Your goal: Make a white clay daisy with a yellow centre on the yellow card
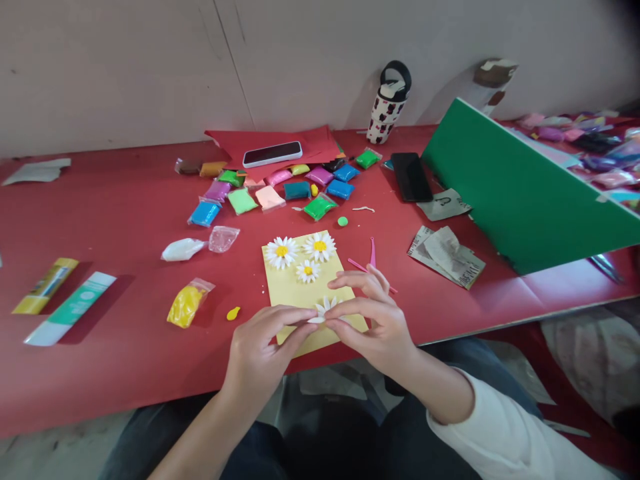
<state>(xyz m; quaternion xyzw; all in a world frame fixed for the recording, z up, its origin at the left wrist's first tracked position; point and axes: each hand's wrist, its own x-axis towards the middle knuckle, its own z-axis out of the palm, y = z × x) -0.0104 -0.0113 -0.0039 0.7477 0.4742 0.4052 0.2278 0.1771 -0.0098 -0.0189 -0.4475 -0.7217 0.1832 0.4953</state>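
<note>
Both my hands meet over the lower part of a yellow card (293, 288) on the red table. Between them is a white clay flower (326, 307), its petals spread and no yellow centre visible. My left hand (270, 337) pinches a petal at the flower's left side with thumb and forefinger. My right hand (377, 320) has its thumb and forefinger closed on the right side of the flower, the other fingers raised. Higher on the card lie three finished-looking daisies (281, 253) with yellow centres. Pink modelling tools (373, 253) rest beside the card, partly behind my right hand.
Left of the card lie a yellow clay lump (233, 313), a yellow clay packet (187, 305), a white clay bag (183, 250) and two tubes (73, 310). Coloured clay packets (297, 191), phones (411, 177) and a tumbler (387, 110) are behind. A green board (530, 193) leans at right.
</note>
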